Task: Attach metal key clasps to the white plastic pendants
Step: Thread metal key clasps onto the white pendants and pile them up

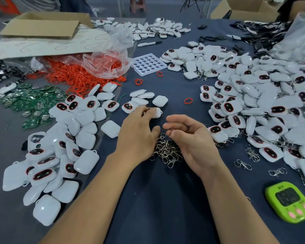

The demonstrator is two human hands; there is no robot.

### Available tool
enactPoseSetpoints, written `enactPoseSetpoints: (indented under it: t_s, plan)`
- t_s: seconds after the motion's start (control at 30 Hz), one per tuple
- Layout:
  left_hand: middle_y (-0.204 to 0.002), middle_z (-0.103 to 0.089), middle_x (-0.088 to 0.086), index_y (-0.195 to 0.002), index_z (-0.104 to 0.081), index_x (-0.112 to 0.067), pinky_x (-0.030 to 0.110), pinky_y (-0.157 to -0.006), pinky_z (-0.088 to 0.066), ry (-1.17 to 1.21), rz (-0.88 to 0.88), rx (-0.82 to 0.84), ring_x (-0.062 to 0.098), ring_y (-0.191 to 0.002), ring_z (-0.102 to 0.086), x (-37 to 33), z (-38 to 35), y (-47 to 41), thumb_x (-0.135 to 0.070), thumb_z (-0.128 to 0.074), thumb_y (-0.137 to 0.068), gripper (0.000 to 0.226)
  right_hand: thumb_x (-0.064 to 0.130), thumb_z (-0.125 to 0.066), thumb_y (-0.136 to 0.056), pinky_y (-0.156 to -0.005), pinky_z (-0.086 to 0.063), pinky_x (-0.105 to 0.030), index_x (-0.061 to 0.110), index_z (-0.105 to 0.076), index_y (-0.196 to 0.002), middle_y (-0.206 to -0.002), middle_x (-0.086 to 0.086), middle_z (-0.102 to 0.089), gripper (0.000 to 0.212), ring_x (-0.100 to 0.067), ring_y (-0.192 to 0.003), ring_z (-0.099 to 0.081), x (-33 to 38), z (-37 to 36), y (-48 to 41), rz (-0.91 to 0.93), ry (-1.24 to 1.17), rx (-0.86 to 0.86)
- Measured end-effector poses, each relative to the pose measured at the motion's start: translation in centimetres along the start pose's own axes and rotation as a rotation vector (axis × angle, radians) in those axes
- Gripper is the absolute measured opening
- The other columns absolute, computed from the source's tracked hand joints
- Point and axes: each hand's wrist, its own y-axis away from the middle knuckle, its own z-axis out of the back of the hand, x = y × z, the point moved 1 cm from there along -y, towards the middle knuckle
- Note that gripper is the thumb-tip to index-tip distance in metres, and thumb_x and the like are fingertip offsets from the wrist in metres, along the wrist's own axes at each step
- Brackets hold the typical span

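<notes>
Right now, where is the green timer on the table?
In the head view, the green timer lies bottom right on the dark cloth, just below two loose metal clasps.

Navy-clothed table [157, 199] (grey floor [162, 9] beyond)
</notes>
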Motion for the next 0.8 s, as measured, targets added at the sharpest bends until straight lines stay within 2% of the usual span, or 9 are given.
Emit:
enactPoseSetpoints:
  t_s: [0.13, 0.2, 0.27, 0.33, 0.4, 0.47, 0.57, 0.63, 0.8]
  plan:
    - [-0.109, -0.055, -0.007, -0.098, -0.065, -0.024, 0.040, -0.083, -0.049, 0.056, 0.058, -0.149, 0.020, -0.099, -0.054, -0.2, 0.1, 0.3, -0.024, -0.067, -0.092, 0.006, -0.015, -0.061, -0.083, -0.085, -0.056, -0.021, 0.020, -0.081, -0.099, -0.095, -0.006, -0.081, 0.043, -0.011, -0.089, -0.073, -0.3, -0.7, 0.0, 0.018, 0.204, -0.203]
    - [-0.103, -0.055, -0.011, -0.088, -0.059, -0.023, 0.034, -0.079, -0.044, 0.062, 0.059, -0.147, 0.017, -0.097, -0.053, -0.1, 0.0, 0.3, -0.023, -0.069, -0.092, 0.010, -0.009, -0.061, -0.088, -0.089, -0.055, -0.021, 0.027, -0.077, -0.111, -0.099, 0.008, -0.079, 0.046, -0.003, -0.093, -0.073, -0.9, -1.4, 0.0, 0.024, 0.512, -0.313]
    - [-0.105, -0.056, -0.013, -0.101, -0.059, -0.026, 0.028, -0.081, -0.038, 0.127, 0.092, -0.137, 0.013, -0.099, -0.052, 0.4, 0.0, 0.1, -0.026, -0.071, -0.091, 0.016, 0.005, -0.063, -0.090, -0.093, -0.045, -0.008, 0.035, -0.065, -0.134, -0.113, 0.022, -0.070, 0.053, 0.006, -0.102, -0.066, -1.5, -2.3, 0.0, 0.038, 0.822, -0.315]
    - [-0.114, -0.055, -0.014, -0.122, -0.061, -0.029, 0.024, -0.086, -0.038, 0.200, 0.131, -0.084, 0.009, -0.106, -0.053, 0.9, 0.1, -0.2, -0.029, -0.073, -0.090, 0.035, 0.013, -0.063, -0.094, -0.102, -0.026, 0.001, 0.034, -0.050, -0.152, -0.143, 0.017, -0.057, 0.063, 0.001, -0.128, -0.051, -2.2, -2.9, -0.1, 0.043, 1.032, -0.237]
    - [-0.113, -0.053, -0.015, -0.126, -0.066, -0.034, 0.022, -0.083, -0.038, 0.181, 0.146, -0.054, 0.007, -0.106, -0.054, 1.1, 0.2, -0.3, -0.037, -0.072, -0.091, 0.036, 0.019, -0.059, -0.099, -0.112, -0.011, -0.009, 0.028, -0.044, -0.157, -0.164, 0.007, -0.039, 0.061, -0.011, -0.150, -0.027, -2.6, -3.1, -0.2, 0.061, 1.217, -0.176]
    - [-0.108, -0.053, -0.015, -0.116, -0.070, -0.035, 0.021, -0.075, -0.036, 0.155, 0.134, -0.076, 0.007, -0.102, -0.052, 1.1, 0.2, -0.2, -0.041, -0.070, -0.090, 0.027, 0.021, -0.056, -0.099, -0.116, -0.015, -0.014, 0.025, -0.048, -0.154, -0.156, 0.011, -0.046, 0.056, -0.010, -0.149, -0.024, -2.8, -3.1, -0.3, 0.103, 1.291, -0.168]
    - [-0.102, -0.061, -0.017, -0.100, -0.070, -0.031, 0.026, -0.076, -0.041, 0.150, 0.087, -0.062, 0.007, -0.098, -0.054, 1.0, 0.4, 0.1, -0.046, -0.063, -0.092, 0.018, 0.021, -0.058, -0.094, -0.093, -0.025, 0.001, 0.030, -0.060, -0.134, -0.116, 0.028, -0.050, 0.041, 0.002, -0.130, -0.035, -2.5, -3.0, -0.4, 0.108, 1.197, -0.195]
    - [-0.086, -0.066, -0.014, -0.087, -0.070, -0.031, 0.036, -0.076, -0.050, 0.163, 0.107, -0.034, 0.007, -0.086, -0.059, 1.0, 0.7, 0.4, -0.058, -0.052, -0.092, 0.034, 0.024, -0.060, -0.095, -0.085, -0.027, 0.003, 0.035, -0.065, -0.117, -0.104, 0.029, -0.054, 0.025, 0.008, -0.112, -0.041, -2.4, -2.8, -0.4, 0.099, 1.141, -0.177]
    - [-0.064, -0.067, -0.014, -0.074, -0.075, -0.034, 0.029, -0.058, -0.048, 0.406, 0.143, 0.000, 0.004, -0.060, -0.061, 0.2, 1.3, 0.9, -0.066, -0.057, -0.081, 0.038, 0.032, -0.071, -0.093, -0.076, -0.050, -0.019, 0.034, -0.073, -0.098, -0.092, 0.017, -0.073, 0.005, -0.001, -0.091, -0.067, -1.6, -2.4, 0.1, 0.093, 0.911, -0.193]
